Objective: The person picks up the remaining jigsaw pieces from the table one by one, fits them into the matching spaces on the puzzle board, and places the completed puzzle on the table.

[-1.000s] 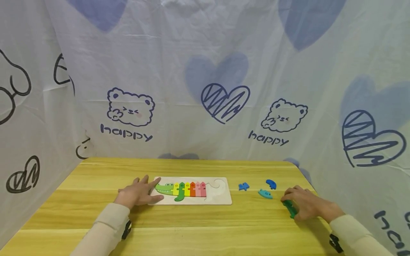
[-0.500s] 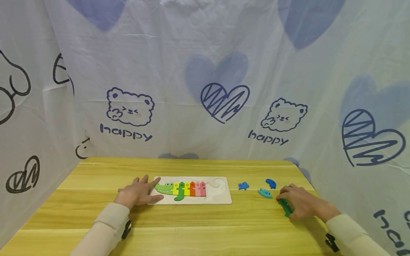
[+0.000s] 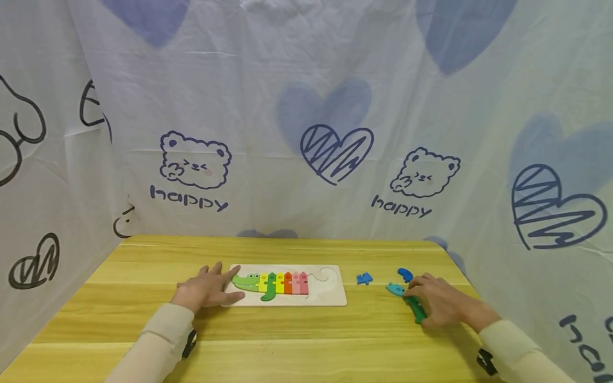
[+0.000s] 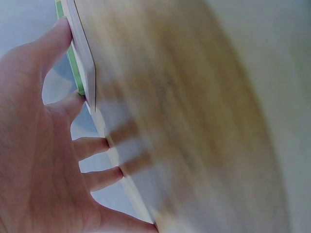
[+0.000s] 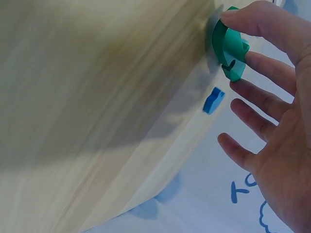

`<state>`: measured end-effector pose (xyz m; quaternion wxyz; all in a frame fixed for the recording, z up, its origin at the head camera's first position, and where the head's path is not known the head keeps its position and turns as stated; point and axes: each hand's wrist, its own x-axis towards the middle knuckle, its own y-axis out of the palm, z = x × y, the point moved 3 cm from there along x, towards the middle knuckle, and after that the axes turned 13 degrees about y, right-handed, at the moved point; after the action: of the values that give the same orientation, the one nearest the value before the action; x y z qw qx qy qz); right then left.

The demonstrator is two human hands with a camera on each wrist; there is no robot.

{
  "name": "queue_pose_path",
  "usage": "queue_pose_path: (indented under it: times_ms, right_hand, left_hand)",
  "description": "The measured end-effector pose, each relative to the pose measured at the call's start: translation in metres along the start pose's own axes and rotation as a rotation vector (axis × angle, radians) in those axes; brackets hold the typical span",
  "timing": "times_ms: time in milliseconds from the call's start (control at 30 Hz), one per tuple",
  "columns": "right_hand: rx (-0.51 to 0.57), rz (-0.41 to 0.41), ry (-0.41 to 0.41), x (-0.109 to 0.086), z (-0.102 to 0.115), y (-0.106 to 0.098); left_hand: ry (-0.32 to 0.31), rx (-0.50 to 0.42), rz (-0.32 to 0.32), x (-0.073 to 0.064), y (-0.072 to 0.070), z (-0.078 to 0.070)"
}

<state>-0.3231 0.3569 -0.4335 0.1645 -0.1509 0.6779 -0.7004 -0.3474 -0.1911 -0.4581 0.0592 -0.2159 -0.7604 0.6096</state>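
A white puzzle board lies on the table, with a crocodile's green head and several coloured body pieces fitted from its left side. My left hand rests at the board's left end, fingers spread; thumb and index finger touch the board, while the other fingertips stand on the table. On the right, my right hand pinches a green puzzle piece between thumb and fingers. In the right wrist view this green piece is tilted, close over the wood. A light blue piece lies just beyond it.
Behind the light blue piece is a curved dark blue piece. Another blue piece lies between these and the board. Printed white cloth hangs behind the wooden table and along both sides.
My right hand has moved left with the green piece, up close to the light blue piece. The left hand and the board have stayed in place.
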Motion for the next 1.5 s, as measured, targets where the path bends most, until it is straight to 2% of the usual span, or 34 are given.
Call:
queue_pose_path:
  times_ms: [333,1267,1500]
  right_hand:
    - [0.003,-0.091,-0.080,0.011,0.019,-0.005]
    - [0.091,-0.071,-0.075,0.053,0.068,-0.004]
    - [0.082,-0.108,-0.129,0.067,0.081,-0.003]
  left_hand:
    - [0.004,0.006,-0.001,0.001,0.000,0.001]
    - [0.006,0.013,-0.004,0.000,0.000,0.001]
    - [0.006,0.008,-0.005,-0.001,0.000,0.000]
